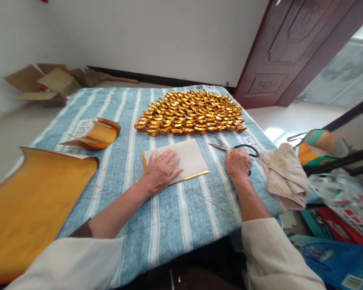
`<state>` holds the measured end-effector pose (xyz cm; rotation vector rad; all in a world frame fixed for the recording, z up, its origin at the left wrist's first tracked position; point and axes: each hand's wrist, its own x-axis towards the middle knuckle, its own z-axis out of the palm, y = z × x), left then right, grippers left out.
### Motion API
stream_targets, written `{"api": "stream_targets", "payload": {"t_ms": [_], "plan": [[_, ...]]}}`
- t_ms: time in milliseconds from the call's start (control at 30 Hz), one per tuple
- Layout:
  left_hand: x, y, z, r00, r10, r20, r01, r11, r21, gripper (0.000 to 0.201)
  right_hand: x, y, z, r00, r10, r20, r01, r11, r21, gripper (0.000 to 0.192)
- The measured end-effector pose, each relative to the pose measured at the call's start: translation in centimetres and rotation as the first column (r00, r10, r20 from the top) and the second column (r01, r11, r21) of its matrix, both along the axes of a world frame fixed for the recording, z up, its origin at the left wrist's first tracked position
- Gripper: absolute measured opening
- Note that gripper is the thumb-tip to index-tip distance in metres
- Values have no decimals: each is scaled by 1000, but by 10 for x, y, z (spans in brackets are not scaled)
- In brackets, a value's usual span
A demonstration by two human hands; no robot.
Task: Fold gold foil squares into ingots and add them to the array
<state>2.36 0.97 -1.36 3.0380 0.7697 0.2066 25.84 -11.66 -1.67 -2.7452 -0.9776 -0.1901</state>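
Resting flat, fingers spread, left hand (161,171) on matte white sheet (181,160), gold-edged, at center. At three o'clock, right hand (237,164) loosely curled beside black-handled scissors (236,148), grasping nothing visible. At twelve, shiny folded gold ingots (190,112).

This is a room in a home, used as a small craft place. A wooden door (293,48) stands open, cardboard boxes (45,84) lie on the floor by the white wall, and a striped cloth (169,225) covers the table with folded gold paper pieces (190,112).
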Motion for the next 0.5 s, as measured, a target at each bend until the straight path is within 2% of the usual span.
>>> {"api": "stream_targets", "payload": {"t_ms": [100, 200, 300, 433, 500], "plan": [[-11, -6, 2, 999, 10, 43, -9, 1000, -9, 41, -7, -3, 4, 999, 37, 36, -38, 999, 15, 31], [-24, -11, 4, 994, 68, 82, -66, 998, -20, 45, -20, -2, 11, 979, 192, 64, -196, 979, 56, 32], [-36, -14, 4, 967, 231, 107, -231, 973, -16, 49, -33, 10, 19, 933, 337, -127, -340, 941, 3, 36], [-47, -17, 2, 899, 426, 101, -420, 904, -73, 54, -37, 40, 26, 900, 309, -308, -348, 934, -79, 50], [-51, -17, 0, 877, 465, 117, -450, 883, -137, 55, -34, 54, 24, 875, 307, -374, -334, 943, -7, 49]]}}
